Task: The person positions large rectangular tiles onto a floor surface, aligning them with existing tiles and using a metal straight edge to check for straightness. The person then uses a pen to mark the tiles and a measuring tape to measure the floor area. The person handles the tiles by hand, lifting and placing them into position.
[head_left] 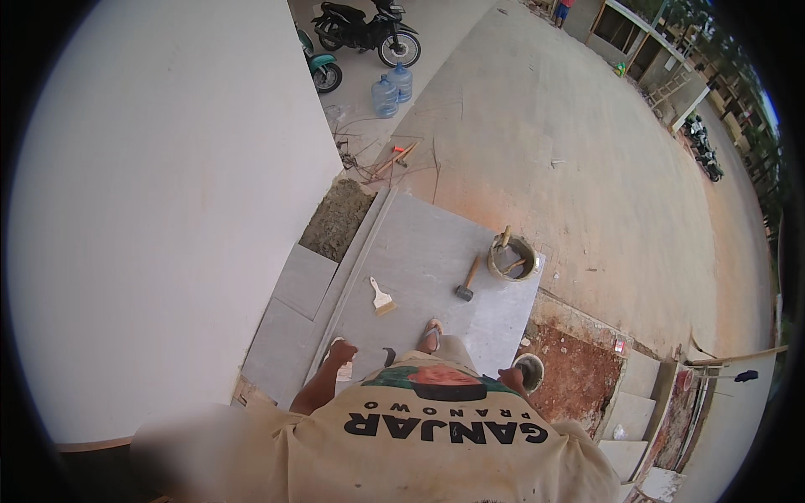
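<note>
I stand on a slab of grey tiles (pixel 419 243), with one sandalled foot (pixel 432 335) showing ahead of my light printed shirt. My left hand (pixel 341 352) hangs low over the slab's left side; its fingers are too small to make out. On the right, my closed right hand (pixel 511 379) is against or just beside the rim of a small bucket (pixel 532 369); whether it grips the rim is unclear. A wide white-handled brush (pixel 381 298) lies in front of me. Farther right are a mallet (pixel 468 281) and a larger bucket (pixel 513 270) with tools in it.
A white wall (pixel 168 210) rises on the left, with wet mortar (pixel 340 220) at its base. Reddish soil (pixel 570 360) borders the slab on the right. Beyond lie wires and a hammer-like tool (pixel 398 159), blue water jugs (pixel 386 96) and a parked motorcycle (pixel 369 32).
</note>
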Demonstrator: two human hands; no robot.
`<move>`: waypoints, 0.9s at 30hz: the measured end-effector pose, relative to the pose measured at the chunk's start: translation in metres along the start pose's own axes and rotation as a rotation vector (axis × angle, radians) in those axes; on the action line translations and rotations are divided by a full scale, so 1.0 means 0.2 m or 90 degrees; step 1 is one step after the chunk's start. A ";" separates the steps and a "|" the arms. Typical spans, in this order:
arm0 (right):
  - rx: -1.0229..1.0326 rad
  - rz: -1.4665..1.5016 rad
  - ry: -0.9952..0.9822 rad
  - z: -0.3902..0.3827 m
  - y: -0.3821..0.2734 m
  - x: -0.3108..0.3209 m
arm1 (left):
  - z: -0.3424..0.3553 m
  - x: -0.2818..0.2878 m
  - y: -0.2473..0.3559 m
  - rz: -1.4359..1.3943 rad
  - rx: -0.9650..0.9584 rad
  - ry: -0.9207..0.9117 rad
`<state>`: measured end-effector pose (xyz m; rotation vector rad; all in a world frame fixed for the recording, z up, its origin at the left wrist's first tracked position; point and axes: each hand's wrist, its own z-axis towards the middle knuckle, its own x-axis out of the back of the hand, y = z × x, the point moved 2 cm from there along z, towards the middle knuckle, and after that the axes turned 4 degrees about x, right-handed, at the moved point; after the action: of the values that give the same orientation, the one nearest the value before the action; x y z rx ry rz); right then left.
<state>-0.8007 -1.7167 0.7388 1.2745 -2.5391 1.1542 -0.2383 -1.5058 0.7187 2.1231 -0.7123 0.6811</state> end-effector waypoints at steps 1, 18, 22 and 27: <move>-0.048 0.087 0.004 0.10 -0.06 0.05 | 0.09 0.08 0.03 -0.072 0.084 0.017; 0.277 -0.073 -0.012 1.68 -1.52 0.35 | 0.78 0.84 0.65 -0.443 0.380 0.035; 0.017 0.071 -0.029 1.63 -1.81 0.44 | 1.20 1.07 0.39 -0.478 0.361 0.103; -0.092 -0.013 0.064 1.75 -1.90 0.59 | 1.62 1.81 0.67 -0.520 0.225 0.227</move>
<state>-0.5174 -2.1647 0.7572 1.1763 -2.4803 0.9837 -0.0012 -1.9314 0.8488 2.2497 0.4966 0.7109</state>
